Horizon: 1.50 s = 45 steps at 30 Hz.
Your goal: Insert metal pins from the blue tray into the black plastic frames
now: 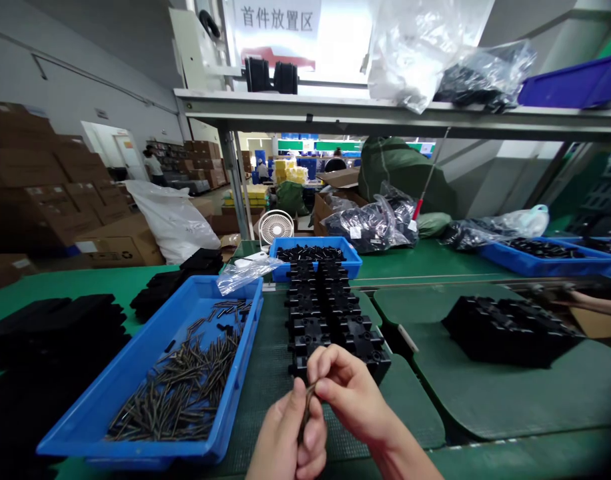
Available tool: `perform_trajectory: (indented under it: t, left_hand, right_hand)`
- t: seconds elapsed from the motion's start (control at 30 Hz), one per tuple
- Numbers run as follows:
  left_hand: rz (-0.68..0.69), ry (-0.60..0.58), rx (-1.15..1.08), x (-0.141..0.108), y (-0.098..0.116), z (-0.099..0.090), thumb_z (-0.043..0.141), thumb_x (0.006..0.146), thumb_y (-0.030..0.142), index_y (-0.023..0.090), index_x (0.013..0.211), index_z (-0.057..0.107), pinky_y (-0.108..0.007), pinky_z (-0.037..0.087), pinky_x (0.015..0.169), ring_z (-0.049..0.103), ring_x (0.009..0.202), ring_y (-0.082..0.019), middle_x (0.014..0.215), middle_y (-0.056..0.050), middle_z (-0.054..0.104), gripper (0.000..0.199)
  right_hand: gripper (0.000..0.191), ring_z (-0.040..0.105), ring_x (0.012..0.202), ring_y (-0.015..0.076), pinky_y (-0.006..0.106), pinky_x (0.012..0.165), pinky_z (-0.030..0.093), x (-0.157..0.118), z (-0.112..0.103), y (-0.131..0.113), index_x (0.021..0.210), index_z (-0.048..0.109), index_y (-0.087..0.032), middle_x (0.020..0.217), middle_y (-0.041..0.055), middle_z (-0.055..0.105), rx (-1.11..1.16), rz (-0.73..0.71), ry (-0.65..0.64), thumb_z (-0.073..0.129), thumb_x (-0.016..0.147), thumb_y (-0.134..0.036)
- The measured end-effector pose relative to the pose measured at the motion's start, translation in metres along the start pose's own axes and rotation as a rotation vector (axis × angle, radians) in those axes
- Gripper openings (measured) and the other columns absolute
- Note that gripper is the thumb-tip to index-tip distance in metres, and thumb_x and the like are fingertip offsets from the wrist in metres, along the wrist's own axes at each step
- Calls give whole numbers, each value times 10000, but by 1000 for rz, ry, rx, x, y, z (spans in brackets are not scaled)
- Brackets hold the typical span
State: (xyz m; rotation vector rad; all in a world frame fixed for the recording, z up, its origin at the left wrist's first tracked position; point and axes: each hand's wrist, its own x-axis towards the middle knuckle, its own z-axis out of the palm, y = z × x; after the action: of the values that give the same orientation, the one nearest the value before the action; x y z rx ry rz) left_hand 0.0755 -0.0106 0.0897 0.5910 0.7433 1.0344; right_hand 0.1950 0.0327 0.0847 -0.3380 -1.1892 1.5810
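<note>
My left hand (pixel 290 433) is closed around several thin brown metal pins (pixel 307 415) at the bottom centre. The fingers of my right hand (pixel 348 393) pinch the upper end of these pins, close against the left thumb. Just beyond both hands, two rows of black plastic blocks (pixel 308 328) run away over the green mat. A long blue tray (pixel 255 320) to the left holds a heap of similar pins (pixel 185 380). Behind the rows sits a smaller blue bin (pixel 353 257) with small black parts (pixel 310 253).
Black parts are stacked at the left (pixel 60 327), and a black block group (pixel 510 330) sits at the right. Another person's hand (pixel 575 297) shows at the right edge. A metal shelf (pixel 385 113) spans above. A white fan (pixel 276 228) stands behind.
</note>
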Motion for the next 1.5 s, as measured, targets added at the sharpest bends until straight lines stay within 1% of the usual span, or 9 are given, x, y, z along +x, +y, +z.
perform_trajectory:
  t: [0.27,0.43,0.6,0.7,0.9,1.03,1.13,1.33,1.5]
  left_hand:
    - [535,519,765,-8,-7,0,654,759,501,233,882,621,-229,408,696,574,738,-157,784,-2,652,298]
    - [435,335,720,-8,-5,0,514,841,545,194,613,524,-219,334,526,429,493,-102,509,29,478,419]
    - [-73,-173,14,-6,-5,1,596,754,603,210,536,400,-191,182,365,164,324,-46,338,105,232,490]
    - [-158,-303,-185,-2,-13,2,677,713,552,204,524,411,-173,191,353,142,308,-33,304,117,201,477]
    - [124,21,236,-2,-24,7,526,784,649,162,923,564,-174,163,357,231,342,-30,449,69,449,507]
    - [298,212,447,-4,-22,9,608,772,576,173,792,544,-171,177,406,300,411,-37,479,61,465,408]
    - [200,195,406,-2,-23,6,611,749,602,168,695,516,-173,156,392,262,383,-21,473,68,446,448]
    - [-8,79,101,4,-31,0,740,648,556,147,832,618,-158,184,374,278,395,-1,617,23,560,465]
    - [-48,41,45,8,-35,4,792,622,480,135,891,668,-157,220,384,313,433,-6,688,-6,589,454]
  right_hand:
    - [144,507,781,105,214,688,405,-2,-6,-2,816,574,-175,845,13,561,-86,-30,41,710,785,-141]
    - [153,513,754,102,216,672,406,-5,-6,-1,796,577,-171,828,14,576,-72,-29,40,719,769,-120]
    - [170,537,730,116,241,667,426,-10,-4,-8,770,583,-175,778,16,604,-64,-83,-7,729,744,-91]
    - [174,552,724,128,258,660,447,-13,-6,-13,762,589,-179,773,20,610,-81,-95,-13,729,735,-80]
    - [144,525,711,103,213,615,436,-13,-15,-13,745,592,-178,812,11,581,-164,-95,118,718,755,-108]
    - [157,527,746,106,222,671,439,-13,-18,-14,742,572,-180,810,5,577,-231,-109,135,717,759,-124]
    - [136,548,768,122,242,692,444,-15,-30,-34,789,562,-197,826,3,591,-406,-141,181,693,790,-160]
    - [57,551,800,159,298,747,427,-27,-73,-98,903,585,-217,861,11,601,-1338,-63,234,605,859,-187]
    - [79,534,846,178,318,757,426,-31,-87,-102,921,550,-215,889,20,598,-1556,23,129,553,882,-147]
